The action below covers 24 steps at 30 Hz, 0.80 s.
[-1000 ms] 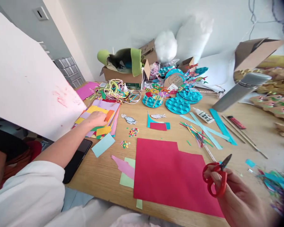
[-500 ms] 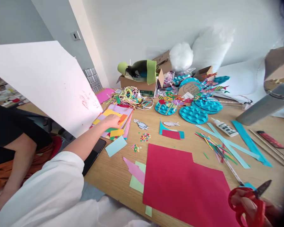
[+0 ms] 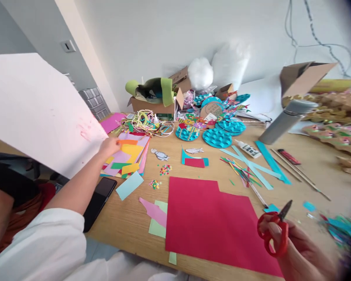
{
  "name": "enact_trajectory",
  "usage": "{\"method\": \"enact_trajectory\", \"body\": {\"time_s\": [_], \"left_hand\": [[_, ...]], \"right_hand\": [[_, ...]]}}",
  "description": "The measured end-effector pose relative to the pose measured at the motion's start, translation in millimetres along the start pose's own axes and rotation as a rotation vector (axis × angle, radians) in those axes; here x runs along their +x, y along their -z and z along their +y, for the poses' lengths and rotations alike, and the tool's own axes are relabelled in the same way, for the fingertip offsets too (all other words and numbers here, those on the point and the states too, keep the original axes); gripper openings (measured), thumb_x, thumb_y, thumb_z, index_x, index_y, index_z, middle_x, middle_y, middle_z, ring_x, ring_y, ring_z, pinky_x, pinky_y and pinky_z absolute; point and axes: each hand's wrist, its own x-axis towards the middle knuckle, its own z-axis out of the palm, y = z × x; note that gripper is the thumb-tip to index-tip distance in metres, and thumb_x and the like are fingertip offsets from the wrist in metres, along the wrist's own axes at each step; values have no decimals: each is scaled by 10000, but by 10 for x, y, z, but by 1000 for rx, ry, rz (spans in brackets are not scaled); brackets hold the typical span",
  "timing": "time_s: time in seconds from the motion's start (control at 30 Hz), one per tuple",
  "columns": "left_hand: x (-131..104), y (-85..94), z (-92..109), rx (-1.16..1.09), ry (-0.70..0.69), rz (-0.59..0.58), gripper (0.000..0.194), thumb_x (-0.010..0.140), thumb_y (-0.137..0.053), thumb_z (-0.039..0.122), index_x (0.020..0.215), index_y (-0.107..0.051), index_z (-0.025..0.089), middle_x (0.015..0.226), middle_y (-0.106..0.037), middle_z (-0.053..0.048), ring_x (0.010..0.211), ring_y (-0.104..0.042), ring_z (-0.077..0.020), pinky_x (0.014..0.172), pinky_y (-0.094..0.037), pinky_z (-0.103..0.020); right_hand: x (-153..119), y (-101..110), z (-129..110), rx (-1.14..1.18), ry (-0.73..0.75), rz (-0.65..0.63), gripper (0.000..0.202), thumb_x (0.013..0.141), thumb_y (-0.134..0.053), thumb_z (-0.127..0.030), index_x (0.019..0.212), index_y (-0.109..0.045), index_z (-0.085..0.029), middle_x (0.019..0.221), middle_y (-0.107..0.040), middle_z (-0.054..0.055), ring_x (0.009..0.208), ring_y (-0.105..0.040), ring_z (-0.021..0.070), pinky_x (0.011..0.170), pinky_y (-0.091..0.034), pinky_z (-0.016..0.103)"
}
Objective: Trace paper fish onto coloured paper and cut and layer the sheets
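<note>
My left hand (image 3: 109,146) is closed at the upper left of a pile of coloured paper, its fingertips at the end of an orange strip (image 3: 128,142) lying over a yellow sheet (image 3: 132,152). Red-handled scissors (image 3: 273,234) are in my right hand (image 3: 292,242), at the lower right, blades pointing up. A large red sheet (image 3: 207,222) lies flat between my hands, with pink paper (image 3: 153,210) and pale green paper (image 3: 157,230) at its left edge. A light blue rectangle (image 3: 130,185) sits just below the pile.
A white board (image 3: 41,113) leans at the left, near a seated person's arm. A black phone (image 3: 99,203) rests on the table's left edge. Toward the right are paper strips (image 3: 254,166), a glue bottle (image 3: 247,148), sticks and a grey flask (image 3: 286,121). Blue discs (image 3: 217,137) stand farther back.
The view has swung right, showing more of the table's right side. My left hand has moved to the orange strip's left end, and the strip lies higher on the pile. The scissors stay in my right hand.
</note>
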Motion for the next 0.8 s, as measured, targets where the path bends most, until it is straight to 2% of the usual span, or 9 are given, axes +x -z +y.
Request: {"method": "enact_trajectory", "body": {"time_s": [0.13, 0.23, 0.3, 0.4, 0.5, 0.57, 0.7, 0.73, 0.8], "left_hand": [[-62, 328, 18, -302, 81, 142, 84, 743, -601, 177, 760, -644, 108, 767, -690, -70, 1025, -623, -329, 894, -470, -390], [-253, 403, 241, -624, 58, 113, 215, 725, -617, 302, 811, -630, 106, 749, -688, -46, 875, -662, -257, 819, -519, -361], [-465, 356, 480, -836, -6, 10, 338, 670, -674, 398, 858, -638, 120, 815, -708, -52, 831, -680, -218, 812, -544, -355], [-832, 194, 881, -1048, -106, -237, 462, 560, -756, 456, 848, -678, 104, 848, -726, -100, 817, -702, -246, 799, -567, -401], [-1144, 26, 1215, -1165, -188, -442, 473, 551, -786, 461, 832, -707, 90, 846, -734, -134, 809, -710, -258, 797, -570, -420], [-1292, -54, 1369, -1206, -230, -519, 445, 575, -784, 453, 826, -708, 93, 853, -738, -135, 793, -708, -245, 780, -570, -404], [-1488, -154, 1549, -1224, -301, -558, 372, 637, -763, 402, 850, -694, 105, 833, -740, -102, 749, -700, -208, 723, -555, -327], [-1536, -175, 1578, -1183, -336, -522, 343, 673, -739, 378, 883, -687, 112, 821, -738, -87, 743, -700, -203, 703, -549, -308], [-1652, -226, 1619, -1007, -428, -338, 271, 759, -659, 304, 970, -652, 134, 811, -732, -60, 746, -706, -202, 668, -540, -286]], "right_hand": [[-135, -84, -242, 72, -74, 37, 409, 625, -775, -600, 739, -638, -231, 733, -585, 42, 585, -455, 147, 454, -384, 240], [-123, -115, -300, 77, -56, -6, 426, 665, -734, -631, 704, -622, -222, 712, -594, 52, 630, -489, 173, 500, -409, 260], [-88, -155, -313, 51, -39, -26, 431, 676, -725, -631, 700, -625, -212, 714, -614, 64, 662, -522, 192, 535, -435, 279], [1, -245, -334, 62, -15, -49, 428, 636, -779, -587, 719, -628, -196, 720, -638, 66, 674, -559, 194, 584, -472, 290], [122, -341, -391, 108, 14, -114, 442, 604, -830, -536, 782, -631, -184, 727, -663, 62, 681, -591, 181, 606, -491, 273], [208, -400, -456, 125, 54, -177, 443, 628, -830, -515, 839, -629, -182, 728, -673, 55, 673, -598, 166, 599, -490, 253], [381, -508, -625, 145, 176, -304, 377, 721, -786, -485, 859, -604, -185, 750, -685, 40, 672, -606, 140, 609, -494, 237], [425, -531, -665, 146, 192, -319, 371, 733, -778, -486, 849, -597, -184, 750, -687, 42, 664, -607, 138, 602, -495, 237], [519, -565, -730, 149, 218, -333, 378, 742, -766, -501, 829, -587, -179, 752, -694, 49, 646, -607, 136, 581, -492, 239]]}}
